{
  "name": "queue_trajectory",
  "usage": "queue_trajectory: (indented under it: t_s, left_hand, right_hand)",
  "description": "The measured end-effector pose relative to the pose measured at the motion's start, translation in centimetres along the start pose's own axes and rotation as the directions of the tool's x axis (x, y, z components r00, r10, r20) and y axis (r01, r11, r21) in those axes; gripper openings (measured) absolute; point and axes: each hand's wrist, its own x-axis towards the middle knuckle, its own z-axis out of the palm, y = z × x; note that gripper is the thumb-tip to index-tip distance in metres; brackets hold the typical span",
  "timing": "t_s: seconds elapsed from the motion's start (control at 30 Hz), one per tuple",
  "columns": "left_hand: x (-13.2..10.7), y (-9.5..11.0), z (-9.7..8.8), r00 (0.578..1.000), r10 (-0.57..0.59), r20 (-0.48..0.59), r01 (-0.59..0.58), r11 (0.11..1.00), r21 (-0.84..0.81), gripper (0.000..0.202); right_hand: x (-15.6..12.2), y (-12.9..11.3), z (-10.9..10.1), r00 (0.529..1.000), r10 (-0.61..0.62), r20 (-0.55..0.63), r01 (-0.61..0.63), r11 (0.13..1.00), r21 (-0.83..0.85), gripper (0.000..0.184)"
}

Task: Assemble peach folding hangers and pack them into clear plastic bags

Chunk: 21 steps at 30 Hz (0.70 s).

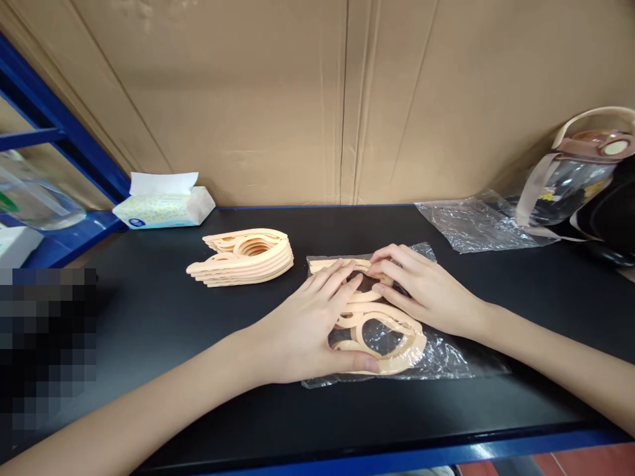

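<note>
A peach plastic folding hanger (391,334) lies on a clear plastic bag (439,360) in the middle of the black table (149,317). My left hand (310,327) rests on its left side, fingers stretched over it and thumb pressed against its near edge. My right hand (426,291) lies on its far right part, fingers flat and together, pressing down. To the left sits a stack of several identical peach hangers (245,258), untouched.
A tissue pack (163,205) sits at the back left by a blue shelf frame (59,125). Another clear bag (476,225) and a water bottle with a strap (575,172) lie at the back right. Cardboard (317,99) walls the rear.
</note>
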Motion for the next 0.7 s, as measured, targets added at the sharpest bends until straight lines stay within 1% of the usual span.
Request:
queue_trajectory:
  t_s: [0.1,0.23,0.4,0.47,0.53,0.6,0.63,0.7]
  left_hand:
    - [-0.1,-0.7,-0.3,1.0,0.023,-0.006,-0.023,1.0,0.016,0.105]
    - [-0.2,-0.9,-0.4,1.0,0.016,0.013,-0.017,1.0,0.025,0.103]
    - [-0.3,-0.6,-0.3,1.0,0.014,0.015,-0.015,0.998,0.06,0.102]
    - [-0.2,-0.7,-0.3,0.999,0.033,-0.006,-0.032,0.996,0.085,0.099]
    - [-0.2,-0.9,-0.2,0.996,0.064,-0.069,-0.054,0.989,0.136,0.091]
    - [-0.1,-1.1,-0.4,0.978,0.096,-0.183,-0.051,0.971,0.235,0.079]
    - [-0.1,-1.2,-0.7,0.96,0.112,-0.257,-0.031,0.954,0.298,0.073]
    - [-0.1,-1.4,-1.5,0.905,0.137,-0.403,0.048,0.908,0.416,0.063]
  right_hand:
    - [-0.3,0.0,-0.3,0.999,-0.011,0.044,0.01,1.0,0.028,0.029]
    - [-0.7,-0.2,-0.8,0.997,-0.03,0.074,0.027,0.999,0.044,0.035]
    - [-0.8,0.2,-1.4,0.993,-0.049,0.108,0.039,0.995,0.095,0.034]
    - [-0.7,0.6,-1.5,0.996,-0.031,0.081,0.022,0.994,0.108,0.031]
    - [-0.6,1.0,-1.6,0.999,-0.01,0.03,0.007,0.995,0.097,0.028]
    - [-0.6,1.3,-1.7,1.0,0.006,-0.016,-0.005,0.996,0.084,0.025]
    - [-0.6,1.5,-1.7,0.999,0.013,-0.035,-0.01,0.997,0.083,0.024]
    - [-0.5,1.7,-1.7,0.998,0.024,-0.056,-0.019,0.995,0.093,0.022]
